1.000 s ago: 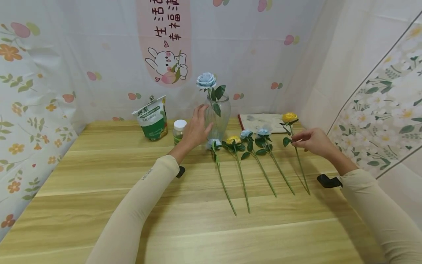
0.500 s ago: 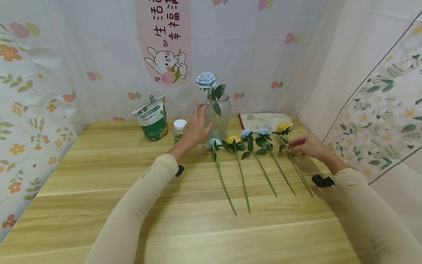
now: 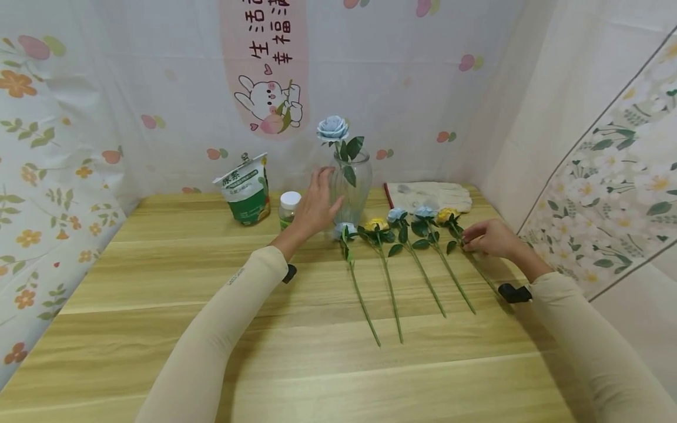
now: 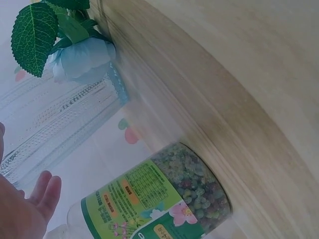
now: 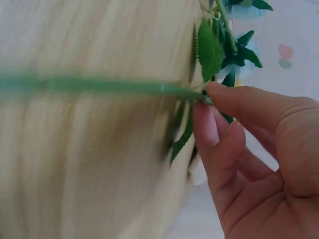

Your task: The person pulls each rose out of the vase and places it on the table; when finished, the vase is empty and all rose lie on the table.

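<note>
My right hand (image 3: 489, 239) pinches the green stem (image 5: 124, 85) of a yellow rose (image 3: 448, 215) between thumb and fingers, just below its leaves. The rose lies low at the right end of a row of roses on the table. My left hand (image 3: 313, 205) is at the left side of a clear glass vase (image 3: 357, 182), fingers loosely spread; whether they touch the glass I cannot tell. A pale blue rose (image 3: 333, 127) stands in the vase, leaning left. In front of the vase's base lies another blue rose (image 4: 82, 59), then a yellow rose (image 3: 376, 224) and two more blue ones.
Left of the vase stands a white-lidded jar (image 3: 289, 201) of small coloured grains, close to my left forearm. A green and white pouch (image 3: 247, 200) with a clip is further left. Behind the roses lies a whitish glove (image 3: 449, 195) with a red edge. Curtains enclose the table (image 3: 158, 305).
My right hand has lowered the yellow rose and moved it slightly left, from raised upright to lying beside the other roses. My left hand has stayed by the vase.
</note>
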The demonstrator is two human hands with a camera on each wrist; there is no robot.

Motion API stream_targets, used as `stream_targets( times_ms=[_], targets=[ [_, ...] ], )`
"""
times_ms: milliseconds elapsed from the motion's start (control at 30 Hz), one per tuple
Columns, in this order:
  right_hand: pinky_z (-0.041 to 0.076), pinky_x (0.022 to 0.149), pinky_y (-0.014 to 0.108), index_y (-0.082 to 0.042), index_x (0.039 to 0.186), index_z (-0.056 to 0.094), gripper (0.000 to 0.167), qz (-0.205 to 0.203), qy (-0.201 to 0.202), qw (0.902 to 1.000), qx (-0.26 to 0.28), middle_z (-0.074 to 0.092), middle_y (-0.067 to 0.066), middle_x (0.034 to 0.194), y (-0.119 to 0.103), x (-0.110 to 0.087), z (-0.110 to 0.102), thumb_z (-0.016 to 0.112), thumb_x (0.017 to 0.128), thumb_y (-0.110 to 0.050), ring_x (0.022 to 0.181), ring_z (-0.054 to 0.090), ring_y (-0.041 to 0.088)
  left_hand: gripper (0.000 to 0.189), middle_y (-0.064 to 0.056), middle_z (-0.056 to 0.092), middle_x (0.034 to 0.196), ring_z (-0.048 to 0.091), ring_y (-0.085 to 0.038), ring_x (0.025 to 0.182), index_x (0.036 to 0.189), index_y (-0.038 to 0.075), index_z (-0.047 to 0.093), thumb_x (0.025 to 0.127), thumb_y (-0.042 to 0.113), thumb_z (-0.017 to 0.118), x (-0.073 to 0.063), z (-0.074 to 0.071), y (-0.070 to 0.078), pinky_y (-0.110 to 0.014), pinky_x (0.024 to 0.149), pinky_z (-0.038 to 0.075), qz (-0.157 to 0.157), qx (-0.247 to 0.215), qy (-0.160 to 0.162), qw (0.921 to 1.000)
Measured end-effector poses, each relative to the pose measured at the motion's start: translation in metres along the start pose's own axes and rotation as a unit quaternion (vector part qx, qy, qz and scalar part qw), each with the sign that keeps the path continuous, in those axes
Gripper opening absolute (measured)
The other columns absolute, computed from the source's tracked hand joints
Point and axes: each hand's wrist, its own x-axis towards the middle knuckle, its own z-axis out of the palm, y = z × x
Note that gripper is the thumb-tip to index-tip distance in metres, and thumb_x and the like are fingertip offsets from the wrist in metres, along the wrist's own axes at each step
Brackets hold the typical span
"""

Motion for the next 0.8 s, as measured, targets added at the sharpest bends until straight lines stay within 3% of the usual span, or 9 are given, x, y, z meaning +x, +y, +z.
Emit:
stream_targets(
  times_ms=[133,300,433,567,800],
  targets=[
    [0.056,0.062,0.037,0.007,0.12,0.065,0.033,-0.024,0.027,0.9988,-0.034,0.067,0.024,0.112,-0.01,-0.002,0.0,0.069,0.093,-0.011,0.085,0.069,0.03,0.066,-0.019,0.033,0.147,0.055,-0.026,0.074,0.149,0.007,0.026,0.098,0.03,0.062,0.0,-0.002,0.002,-0.034,0.054,0.045,-0.003,-0.006,0.0,1.0],
    [0.055,0.063,0.034,0.003,0.112,0.071,0.025,-0.084,0.081,0.991,-0.065,0.069,0.022,0.108,-0.04,-0.003,0.008,0.07,0.092,-0.011,0.089,0.068,0.035,0.065,-0.019,0.032,0.147,0.057,-0.028,0.08,0.149,0.007,0.028,0.099,0.033,0.061,0.001,-0.005,0.005,-0.036,0.057,0.046,-0.014,-0.01,-0.008,0.9998],
    [0.054,0.065,0.034,0.002,0.104,0.074,0.017,-0.13,0.116,0.9828,-0.061,0.072,0.018,0.099,-0.067,0.0,0.021,0.072,0.091,-0.009,0.083,0.069,0.032,0.066,-0.018,0.03,0.149,0.057,-0.029,0.086,0.15,0.008,0.026,0.099,0.033,0.06,0.003,-0.006,0.006,-0.036,0.057,0.046,-0.02,-0.02,-0.015,0.9995],
    [0.055,0.067,0.036,-0.002,0.099,0.076,0.011,-0.16,0.134,0.9763,-0.056,0.073,0.016,0.098,-0.092,0.003,0.032,0.071,0.091,-0.008,0.082,0.071,0.03,0.069,-0.016,0.028,0.152,0.055,-0.026,0.08,0.152,0.01,0.024,0.099,0.034,0.06,0.005,-0.005,0.008,-0.035,0.053,0.044,-0.033,-0.028,-0.027,0.9987],
    [0.044,0.052,0.025,-0.001,0.1,0.076,0.012,-0.208,0.159,0.9651,-0.015,0.072,0.018,0.102,-0.146,0.013,0.051,0.069,0.092,-0.006,0.086,0.07,0.031,0.069,-0.02,0.036,0.143,0.054,-0.028,0.074,0.149,0.008,0.023,0.098,0.034,0.061,0.006,-0.004,0.013,-0.033,0.05,0.041,-0.041,-0.036,-0.018,0.9983]
  ],
)
